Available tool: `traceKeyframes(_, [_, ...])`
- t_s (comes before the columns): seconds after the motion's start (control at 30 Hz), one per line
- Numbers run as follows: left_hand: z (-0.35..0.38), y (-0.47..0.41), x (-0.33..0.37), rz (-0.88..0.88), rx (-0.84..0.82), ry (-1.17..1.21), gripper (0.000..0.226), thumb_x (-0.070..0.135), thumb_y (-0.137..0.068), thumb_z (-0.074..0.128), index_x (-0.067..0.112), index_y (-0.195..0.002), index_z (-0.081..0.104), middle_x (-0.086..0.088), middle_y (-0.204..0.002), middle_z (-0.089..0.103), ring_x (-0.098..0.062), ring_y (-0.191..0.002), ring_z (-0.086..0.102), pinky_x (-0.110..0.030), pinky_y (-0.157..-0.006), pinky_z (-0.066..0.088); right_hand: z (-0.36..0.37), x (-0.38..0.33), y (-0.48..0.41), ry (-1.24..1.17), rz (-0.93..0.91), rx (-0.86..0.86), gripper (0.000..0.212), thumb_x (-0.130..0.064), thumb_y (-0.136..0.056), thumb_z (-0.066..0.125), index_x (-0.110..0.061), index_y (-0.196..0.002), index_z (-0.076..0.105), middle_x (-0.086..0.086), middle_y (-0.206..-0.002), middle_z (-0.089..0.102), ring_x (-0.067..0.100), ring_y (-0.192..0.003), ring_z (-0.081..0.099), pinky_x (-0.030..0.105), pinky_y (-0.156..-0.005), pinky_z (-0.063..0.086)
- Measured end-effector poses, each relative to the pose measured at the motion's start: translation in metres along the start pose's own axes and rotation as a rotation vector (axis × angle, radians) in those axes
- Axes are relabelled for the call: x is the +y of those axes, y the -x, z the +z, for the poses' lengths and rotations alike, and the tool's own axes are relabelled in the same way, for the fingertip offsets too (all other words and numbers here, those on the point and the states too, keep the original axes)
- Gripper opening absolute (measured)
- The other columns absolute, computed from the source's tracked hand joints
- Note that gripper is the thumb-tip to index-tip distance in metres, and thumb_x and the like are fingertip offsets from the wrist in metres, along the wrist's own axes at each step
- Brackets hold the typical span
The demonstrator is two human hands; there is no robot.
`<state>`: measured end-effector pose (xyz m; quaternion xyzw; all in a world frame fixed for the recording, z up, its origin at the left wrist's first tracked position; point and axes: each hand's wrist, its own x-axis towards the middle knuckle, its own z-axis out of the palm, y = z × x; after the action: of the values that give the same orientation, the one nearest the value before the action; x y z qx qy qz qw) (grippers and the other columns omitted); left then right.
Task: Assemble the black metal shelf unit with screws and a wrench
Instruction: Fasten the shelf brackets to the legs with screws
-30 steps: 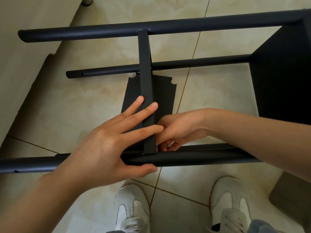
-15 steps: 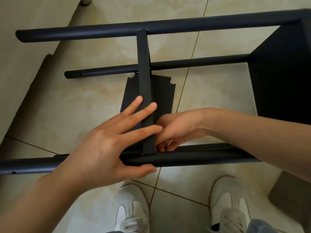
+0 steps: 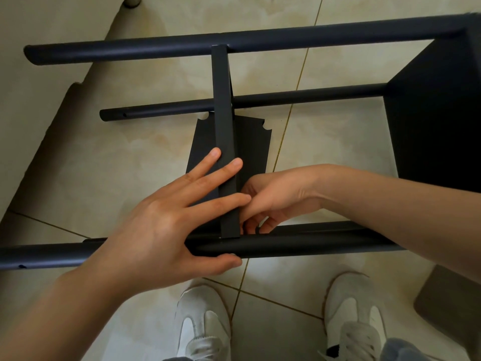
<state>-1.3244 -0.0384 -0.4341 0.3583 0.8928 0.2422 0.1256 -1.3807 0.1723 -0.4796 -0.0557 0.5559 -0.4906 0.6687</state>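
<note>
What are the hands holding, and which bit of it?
Left hand presses the crossbar at its near end. Right hand pinches a small dark part at the joint; unclear what.

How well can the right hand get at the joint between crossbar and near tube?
Apparently yes: the right hand, pinching a small dark part, sits at the joint; the left hand braces the crossbar from the other side.

I see glossy beige floor tiles [image 3: 338, 142] with thin gold grout lines [image 3: 299, 82], softly lit. Upper left: a pale cream panel [image 3: 39, 87], with a round foot [image 3: 132, 0] at the top edge. Lower right corner: a grey slab [image 3: 450, 303].
</note>
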Motion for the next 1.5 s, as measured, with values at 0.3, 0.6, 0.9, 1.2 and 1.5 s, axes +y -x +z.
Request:
traceKeyframes(0.3, [0.0000,0.0000,0.0005,0.000,0.007,0.008,0.068,0.063,-0.081,0.063,0.027,-0.138,0.060,0.004,-0.162,0.033,-0.018,-0.154,0.018,-0.043,-0.108,0.042,0.0005,0.0007,-0.0002,0.024,0.017,-0.015,0.010,-0.015,-0.095,0.060,-0.013,-0.091,0.069,0.002,-0.083,0.069,0.014,-0.078,0.063,0.026,-0.075,0.049])
traceKeyframes(0.6, [0.0001,-0.0001,0.0007,0.003,0.008,0.003,0.068,0.064,-0.081,0.062,0.027,-0.138,0.059,0.004,-0.162,0.033,-0.018,-0.154,0.018,-0.045,-0.107,0.044,-0.0023,-0.0009,0.0026,0.008,0.017,-0.015,0.010,-0.013,-0.094,0.061,-0.013,-0.089,0.070,0.003,-0.082,0.069,0.014,-0.078,0.063,0.027,-0.077,0.048])
traceKeyframes(0.9, [-0.0002,0.0001,0.0004,0.001,0.003,0.003,0.068,0.064,-0.081,0.062,0.027,-0.139,0.059,0.004,-0.163,0.032,-0.018,-0.155,0.017,-0.046,-0.108,0.043,-0.0035,-0.0001,0.0013,-0.041,0.004,-0.029,0.009,-0.012,-0.093,0.061,-0.011,-0.094,0.070,0.007,-0.088,0.069,0.017,-0.081,0.063,0.029,-0.081,0.049])
traceKeyframes(1.2, [0.0000,-0.0001,0.0004,0.003,0.003,-0.006,0.068,0.064,-0.081,0.061,0.028,-0.139,0.058,0.004,-0.162,0.032,-0.017,-0.155,0.017,-0.042,-0.109,0.038,-0.0003,0.0007,-0.0022,-0.007,0.017,-0.009,0.009,-0.014,-0.095,0.061,-0.011,-0.094,0.069,0.004,-0.085,0.069,0.015,-0.079,0.063,0.026,-0.075,0.051])
traceKeyframes(1.5, [0.0002,-0.0003,0.0003,0.001,0.001,-0.006,0.069,0.065,-0.081,0.061,0.028,-0.140,0.057,0.004,-0.163,0.031,-0.018,-0.155,0.016,-0.043,-0.108,0.040,-0.0028,0.0016,-0.0019,0.029,0.027,-0.009,0.012,-0.015,-0.094,0.061,-0.013,-0.087,0.071,0.003,-0.082,0.069,0.014,-0.078,0.064,0.023,-0.071,0.051])
